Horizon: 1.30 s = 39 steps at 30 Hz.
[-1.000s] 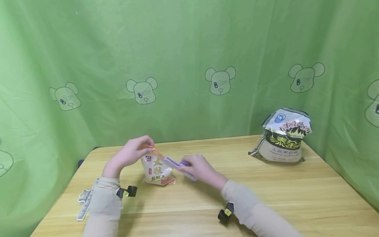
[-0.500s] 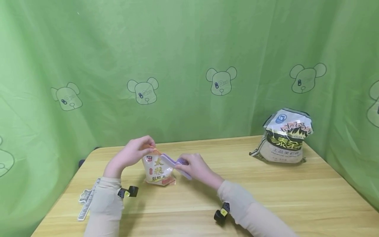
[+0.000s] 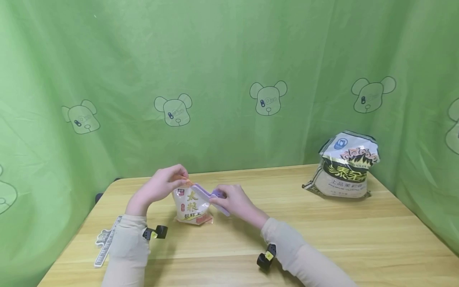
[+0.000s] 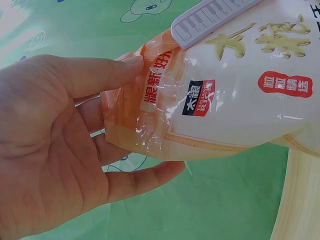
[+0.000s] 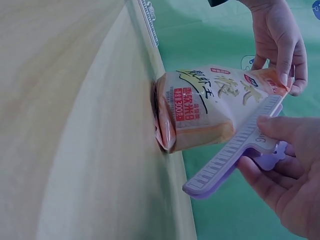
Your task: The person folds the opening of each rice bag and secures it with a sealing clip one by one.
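Observation:
A small rice bag point(image 3: 188, 205) with an orange top edge and gold lettering stands on the table. My left hand point(image 3: 161, 185) pinches its orange top corner between thumb and fingers; the left wrist view shows the little finger point(image 4: 150, 177) spread away below the bag. My right hand point(image 3: 234, 201) grips a long purple bag clip point(image 5: 217, 165), printed with piano keys, by its handle. In the right wrist view the clip slants across the upper part of the bag. Its far end point(image 4: 187, 32) lies at the orange strip, close to the left thumb.
A larger rice bag point(image 3: 346, 175) stands at the table's back right, near the green curtain point(image 3: 215, 139). A second, greyish-white bag clip point(image 3: 105, 243) lies on the wooden table point(image 3: 322, 239), left beside the left forearm.
My right hand has moved left with the purple clip, so the clip's tip has slid farther up over the bag's top toward my left hand. The left hand keeps its pinch and place.

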Motion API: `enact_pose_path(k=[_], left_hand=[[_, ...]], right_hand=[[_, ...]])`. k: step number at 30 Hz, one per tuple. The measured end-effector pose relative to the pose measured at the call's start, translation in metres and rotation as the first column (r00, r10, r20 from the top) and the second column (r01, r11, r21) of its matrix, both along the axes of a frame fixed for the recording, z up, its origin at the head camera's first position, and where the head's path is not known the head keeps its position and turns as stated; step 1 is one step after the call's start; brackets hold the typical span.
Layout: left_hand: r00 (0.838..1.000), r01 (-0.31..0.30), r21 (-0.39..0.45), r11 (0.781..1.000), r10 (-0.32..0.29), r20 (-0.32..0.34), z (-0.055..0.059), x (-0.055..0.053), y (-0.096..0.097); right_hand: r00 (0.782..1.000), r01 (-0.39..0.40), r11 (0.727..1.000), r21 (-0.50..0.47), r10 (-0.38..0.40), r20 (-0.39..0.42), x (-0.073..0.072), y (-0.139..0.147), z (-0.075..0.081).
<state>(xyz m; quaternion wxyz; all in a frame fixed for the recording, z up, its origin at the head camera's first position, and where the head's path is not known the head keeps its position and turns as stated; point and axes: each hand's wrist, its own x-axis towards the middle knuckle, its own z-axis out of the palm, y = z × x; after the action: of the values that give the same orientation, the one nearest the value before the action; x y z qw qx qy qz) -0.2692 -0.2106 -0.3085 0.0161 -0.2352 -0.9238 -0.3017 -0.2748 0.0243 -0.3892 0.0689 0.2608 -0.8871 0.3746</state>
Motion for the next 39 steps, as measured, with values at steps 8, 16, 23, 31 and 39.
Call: enact_pose_path(k=[8,16,23,31,39], left_hand=[[1.0,0.007,-0.002,1.0,-0.007,0.003,0.001,0.001,0.001],[1.0,-0.008,0.005,1.0,0.008,0.013,0.004,0.001,-0.004],[0.999,-0.016,0.022,1.0,0.015,0.034,0.004,0.001,-0.005],[1.0,0.008,0.027,1.0,-0.008,-0.017,0.001,-0.001,-0.005],[1.0,0.004,0.03,1.0,-0.004,-0.028,0.001,-0.002,-0.006]], right_hand=[[1.0,-0.015,0.998,0.056,0.014,0.017,-0.001,0.01,0.007],[0.991,-0.014,0.963,0.271,0.049,-0.122,0.001,0.018,0.016],[0.976,-0.011,0.93,0.368,0.091,-0.199,0.001,0.018,0.016],[0.958,-0.028,0.938,0.347,0.123,-0.257,0.0,0.018,0.012],[0.933,-0.06,0.941,0.334,0.172,-0.316,0.0,0.019,0.011]])
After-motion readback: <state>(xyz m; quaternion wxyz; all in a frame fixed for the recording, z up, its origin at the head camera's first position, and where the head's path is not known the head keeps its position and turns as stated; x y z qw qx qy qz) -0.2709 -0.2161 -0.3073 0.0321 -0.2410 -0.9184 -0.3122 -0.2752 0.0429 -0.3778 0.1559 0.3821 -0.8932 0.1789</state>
